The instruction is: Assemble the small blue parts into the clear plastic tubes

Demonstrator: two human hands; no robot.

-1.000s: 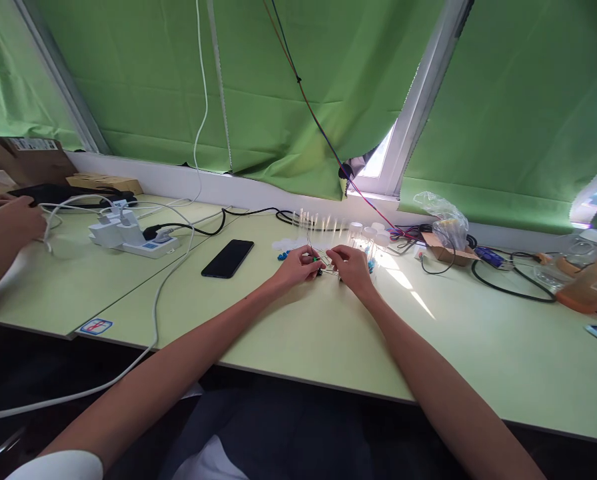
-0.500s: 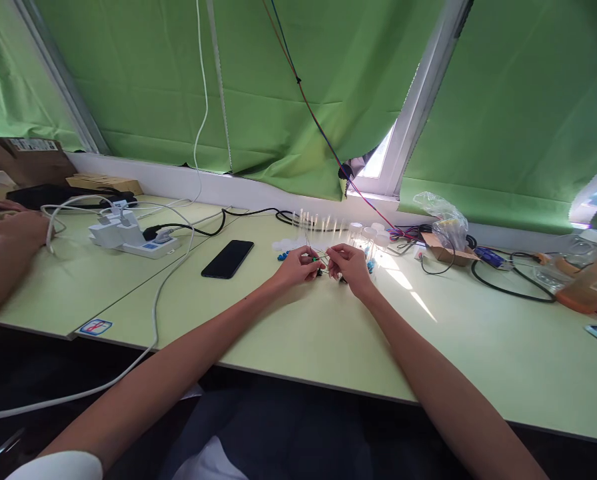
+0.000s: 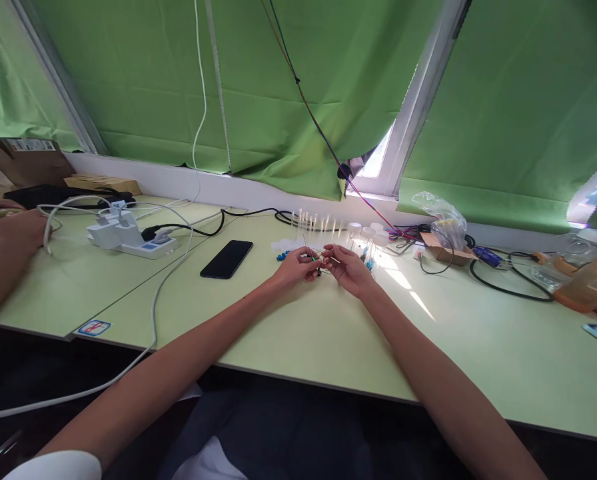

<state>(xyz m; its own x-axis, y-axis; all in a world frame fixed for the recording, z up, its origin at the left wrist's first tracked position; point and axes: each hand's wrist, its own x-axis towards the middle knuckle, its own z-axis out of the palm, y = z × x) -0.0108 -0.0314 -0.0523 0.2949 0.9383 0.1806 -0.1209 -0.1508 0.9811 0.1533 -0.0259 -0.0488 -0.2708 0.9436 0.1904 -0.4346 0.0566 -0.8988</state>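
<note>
Over the middle of the table, my left hand [image 3: 297,268] pinches a small green piece [image 3: 315,259] with thin wire-like strands sticking out. My right hand [image 3: 347,269] meets it from the right, thumb and fingertips pressed together close to the green piece; what they hold is too small to make out. A small black part [image 3: 319,271] shows just below the fingers of the left hand. Behind the hands stands a row of clear thin tubes [image 3: 318,223]. Small blue pieces [image 3: 282,256] lie beside the left hand, and more blue pieces [image 3: 369,265] beside the right.
A black phone [image 3: 227,259] lies left of my hands, with a white power strip [image 3: 153,248] and cables beyond. White-capped containers [image 3: 367,233], a small cardboard box [image 3: 446,248] and an orange bottle [image 3: 586,283] are on the right. Another person's hand [image 3: 16,230] is at far left.
My right hand has turned slightly and its fingertips have come closer to the left hand's. The left hand stays almost in place with the green piece.
</note>
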